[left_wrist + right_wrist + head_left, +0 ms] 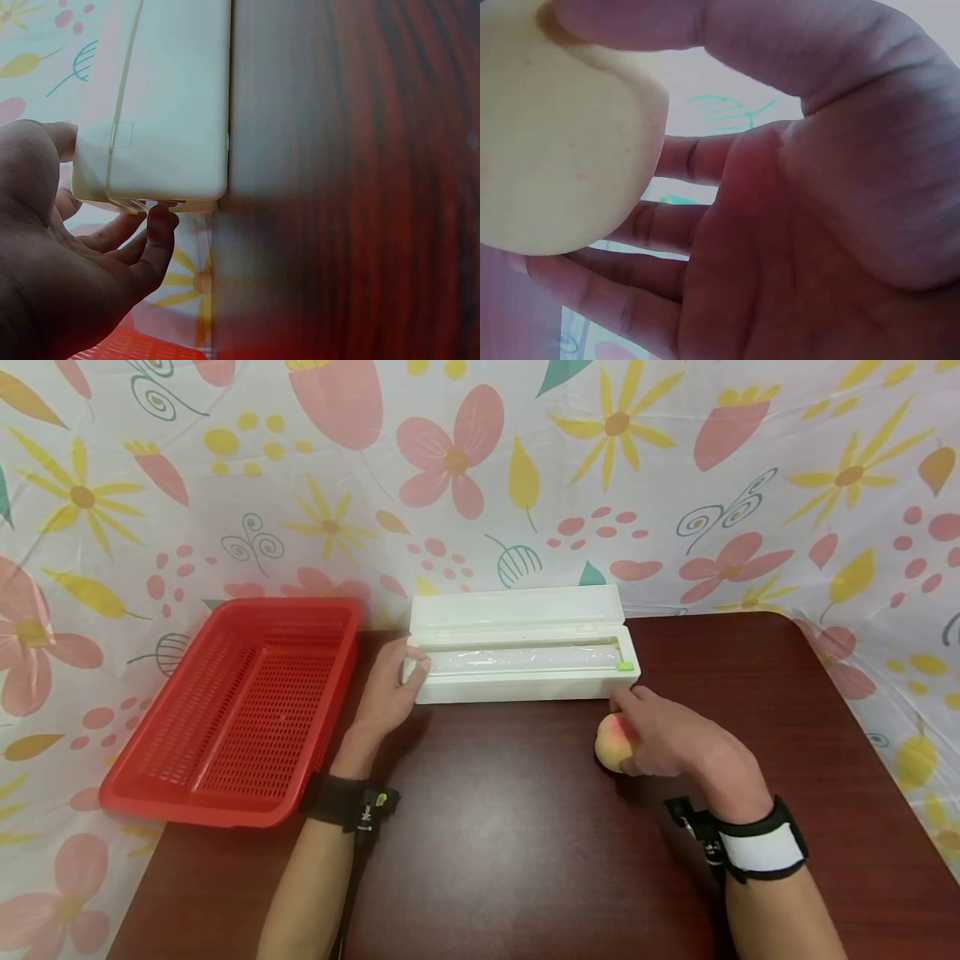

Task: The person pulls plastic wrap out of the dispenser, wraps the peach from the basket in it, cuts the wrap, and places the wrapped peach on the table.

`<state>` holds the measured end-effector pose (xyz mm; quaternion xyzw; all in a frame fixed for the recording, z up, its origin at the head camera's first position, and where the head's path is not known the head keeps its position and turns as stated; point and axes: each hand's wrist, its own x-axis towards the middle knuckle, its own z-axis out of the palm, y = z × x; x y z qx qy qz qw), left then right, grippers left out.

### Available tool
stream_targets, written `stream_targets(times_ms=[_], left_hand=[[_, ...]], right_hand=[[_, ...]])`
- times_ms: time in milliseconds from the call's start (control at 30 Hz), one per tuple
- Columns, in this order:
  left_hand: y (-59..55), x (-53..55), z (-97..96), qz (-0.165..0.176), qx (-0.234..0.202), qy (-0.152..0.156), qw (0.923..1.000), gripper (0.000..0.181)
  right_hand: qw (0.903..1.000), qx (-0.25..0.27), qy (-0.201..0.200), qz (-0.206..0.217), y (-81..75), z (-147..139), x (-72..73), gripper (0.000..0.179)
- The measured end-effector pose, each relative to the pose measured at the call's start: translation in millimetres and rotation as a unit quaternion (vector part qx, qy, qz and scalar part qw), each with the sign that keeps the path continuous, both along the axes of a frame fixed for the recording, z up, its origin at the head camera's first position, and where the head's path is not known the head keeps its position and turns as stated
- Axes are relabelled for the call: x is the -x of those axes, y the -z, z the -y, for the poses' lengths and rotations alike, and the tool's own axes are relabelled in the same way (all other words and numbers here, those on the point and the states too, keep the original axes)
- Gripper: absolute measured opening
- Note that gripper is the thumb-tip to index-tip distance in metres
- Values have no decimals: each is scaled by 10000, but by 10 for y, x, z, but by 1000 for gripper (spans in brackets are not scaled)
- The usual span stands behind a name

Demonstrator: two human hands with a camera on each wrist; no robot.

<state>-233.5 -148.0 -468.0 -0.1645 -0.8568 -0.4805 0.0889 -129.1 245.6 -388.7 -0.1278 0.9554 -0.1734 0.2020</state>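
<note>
A long white cling film dispenser box [517,688] lies at the back of the table with its lid [517,607] raised. Inside it a roll of clear film [517,659] shows, and a small green slider [625,666] sits near the right end. My left hand [386,689] holds the box's left end, its fingers [159,232] curled against that end in the left wrist view. In front of the box's right end, my right hand [667,735] grips a yellow and pink peach [615,743]. The right wrist view shows the peach [562,142] between thumb and fingers.
A red perforated plastic basket [217,814] stands left of my left hand, close to the wrist strap. Behind the dark wooden table [480,860] hangs a white cloth [525,468] printed with flowers.
</note>
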Motion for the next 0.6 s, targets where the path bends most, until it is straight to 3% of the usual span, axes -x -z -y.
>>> stream_targets(times_ms=[300,600], left_hand=[[13,9,1,-100,-84,42,9999,12],[17,4,4,-37,-48,49,10000,11]], right_hand=[[9995,-166,277,-21,-32,-141,50,65],[9985,-196,431,-277,5,-324,66,55]])
